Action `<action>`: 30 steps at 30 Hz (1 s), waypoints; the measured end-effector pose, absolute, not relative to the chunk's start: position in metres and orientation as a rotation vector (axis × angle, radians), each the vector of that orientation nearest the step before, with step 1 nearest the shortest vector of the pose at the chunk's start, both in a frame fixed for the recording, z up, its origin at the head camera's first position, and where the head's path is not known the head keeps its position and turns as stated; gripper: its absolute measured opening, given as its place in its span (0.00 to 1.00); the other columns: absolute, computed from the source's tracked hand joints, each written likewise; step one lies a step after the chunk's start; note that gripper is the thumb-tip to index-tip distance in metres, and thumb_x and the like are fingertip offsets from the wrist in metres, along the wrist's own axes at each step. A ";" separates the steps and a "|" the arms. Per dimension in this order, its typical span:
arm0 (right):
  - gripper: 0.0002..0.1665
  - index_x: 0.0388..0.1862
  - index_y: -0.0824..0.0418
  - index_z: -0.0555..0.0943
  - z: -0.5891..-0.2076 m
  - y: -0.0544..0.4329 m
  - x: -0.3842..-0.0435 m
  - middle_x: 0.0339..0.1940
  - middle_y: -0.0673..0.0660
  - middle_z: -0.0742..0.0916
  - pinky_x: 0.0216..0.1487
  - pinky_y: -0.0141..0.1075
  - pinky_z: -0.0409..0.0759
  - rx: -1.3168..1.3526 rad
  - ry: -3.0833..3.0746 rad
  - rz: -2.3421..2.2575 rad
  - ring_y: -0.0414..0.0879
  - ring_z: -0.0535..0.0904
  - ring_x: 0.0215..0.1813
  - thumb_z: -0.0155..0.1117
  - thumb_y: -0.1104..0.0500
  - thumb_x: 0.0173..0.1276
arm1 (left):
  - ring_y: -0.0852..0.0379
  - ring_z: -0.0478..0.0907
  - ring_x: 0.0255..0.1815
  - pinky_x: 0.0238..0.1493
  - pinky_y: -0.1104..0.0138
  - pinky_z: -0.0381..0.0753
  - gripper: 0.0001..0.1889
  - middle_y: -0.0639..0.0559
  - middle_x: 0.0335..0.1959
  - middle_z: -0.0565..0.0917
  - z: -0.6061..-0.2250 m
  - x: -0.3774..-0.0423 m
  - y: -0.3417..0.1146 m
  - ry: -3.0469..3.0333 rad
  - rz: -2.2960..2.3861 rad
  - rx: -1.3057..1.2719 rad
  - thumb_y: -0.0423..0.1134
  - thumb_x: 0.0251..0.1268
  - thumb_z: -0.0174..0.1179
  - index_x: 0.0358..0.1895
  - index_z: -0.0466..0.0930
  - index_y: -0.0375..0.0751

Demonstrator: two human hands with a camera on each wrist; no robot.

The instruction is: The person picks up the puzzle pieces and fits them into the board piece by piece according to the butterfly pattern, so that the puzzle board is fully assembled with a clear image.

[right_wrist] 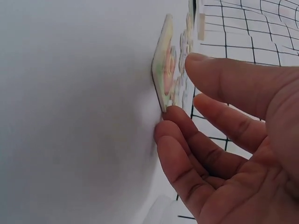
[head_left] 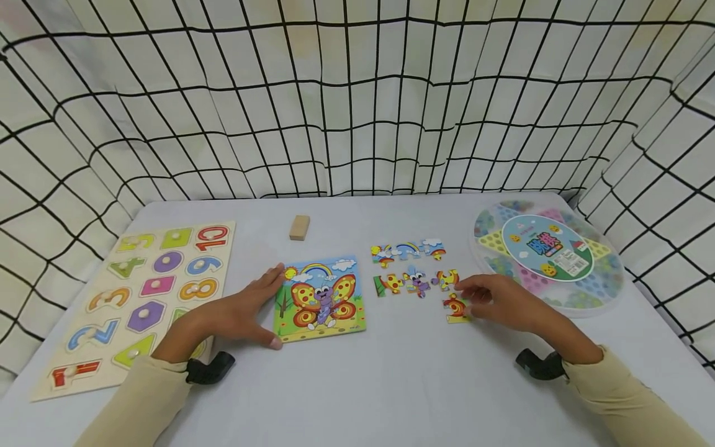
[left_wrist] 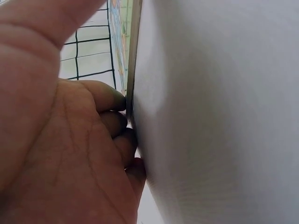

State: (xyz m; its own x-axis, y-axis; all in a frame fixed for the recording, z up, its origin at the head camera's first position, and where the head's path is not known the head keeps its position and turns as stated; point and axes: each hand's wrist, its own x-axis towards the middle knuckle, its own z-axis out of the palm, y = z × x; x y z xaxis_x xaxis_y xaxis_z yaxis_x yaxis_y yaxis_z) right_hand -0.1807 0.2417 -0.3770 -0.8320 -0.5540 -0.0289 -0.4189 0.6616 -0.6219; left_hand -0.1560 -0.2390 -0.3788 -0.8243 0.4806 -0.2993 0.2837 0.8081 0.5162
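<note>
My left hand (head_left: 242, 313) rests spread along the left side of a square butterfly picture board (head_left: 321, 301), thumb by its near corner and fingers by the far one. In the left wrist view, fingertips (left_wrist: 119, 100) meet the board's edge. Over on the right, my right hand (head_left: 499, 301) hovers low, fingers loosely bent, beside a red-and-yellow puzzle piece (head_left: 457, 307) lying on the table. Its thumb stands apart from the fingers in the right wrist view, with fingertips (right_wrist: 175, 114) right at that piece's edge (right_wrist: 163, 65). More puzzle pieces (head_left: 416, 282) form two rows beyond it.
A number-and-shape peg board (head_left: 153, 285) lies at the left. Behind the butterfly board sits a small wooden block (head_left: 299, 228). A round, clear-covered game box (head_left: 547, 248) is at the right. Black netting (head_left: 357, 105) over white cloth surrounds the white table (head_left: 380, 385).
</note>
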 end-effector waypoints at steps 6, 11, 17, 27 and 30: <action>0.23 0.54 0.66 0.80 -0.380 0.231 -0.178 0.40 0.50 0.81 0.44 0.36 0.77 -0.754 2.686 -0.887 0.46 0.74 0.42 0.73 0.65 0.58 | 0.36 0.33 0.77 0.71 0.40 0.43 0.65 0.41 0.79 0.35 -0.378 -0.156 -0.239 2.573 0.651 0.585 0.61 0.45 0.73 0.78 0.40 0.34; 0.23 0.52 0.67 0.81 -0.380 0.225 -0.175 0.38 0.50 0.80 0.41 0.36 0.77 -0.787 2.715 -0.859 0.46 0.74 0.40 0.74 0.66 0.57 | 0.36 0.33 0.77 0.71 0.40 0.43 0.65 0.40 0.79 0.35 -0.376 -0.155 -0.238 2.571 0.659 0.597 0.60 0.46 0.73 0.77 0.40 0.33; 0.24 0.53 0.69 0.81 -0.378 0.219 -0.174 0.37 0.51 0.78 0.37 0.35 0.75 -0.725 2.714 -0.752 0.45 0.72 0.39 0.74 0.64 0.58 | 0.36 0.34 0.77 0.71 0.40 0.44 0.65 0.41 0.79 0.36 -0.376 -0.156 -0.238 2.573 0.650 0.588 0.60 0.45 0.74 0.78 0.41 0.34; 0.24 0.49 0.66 0.75 -0.373 0.219 -0.179 0.41 0.55 0.78 0.48 0.44 0.77 -0.513 2.675 -0.693 0.50 0.73 0.44 0.75 0.60 0.57 | 0.37 0.33 0.77 0.71 0.41 0.43 0.65 0.43 0.79 0.36 -0.379 -0.157 -0.239 2.574 0.648 0.574 0.61 0.44 0.74 0.78 0.40 0.36; 0.24 0.48 0.65 0.74 -0.374 0.220 -0.181 0.39 0.55 0.78 0.45 0.42 0.78 -0.481 2.655 -0.753 0.49 0.73 0.42 0.75 0.61 0.58 | 0.38 0.33 0.77 0.71 0.41 0.43 0.65 0.43 0.79 0.35 -0.380 -0.157 -0.239 2.577 0.640 0.567 0.61 0.44 0.74 0.78 0.40 0.35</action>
State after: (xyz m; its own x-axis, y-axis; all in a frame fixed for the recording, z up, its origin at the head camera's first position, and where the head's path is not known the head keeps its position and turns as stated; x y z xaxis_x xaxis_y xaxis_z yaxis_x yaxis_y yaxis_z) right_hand -0.1810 0.2200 -0.3738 -0.8856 -0.4056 -0.2265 -0.2262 0.8024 -0.5523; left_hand -0.1571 -0.2388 -0.3795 -0.8269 0.4762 -0.2990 0.2811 0.8106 0.5136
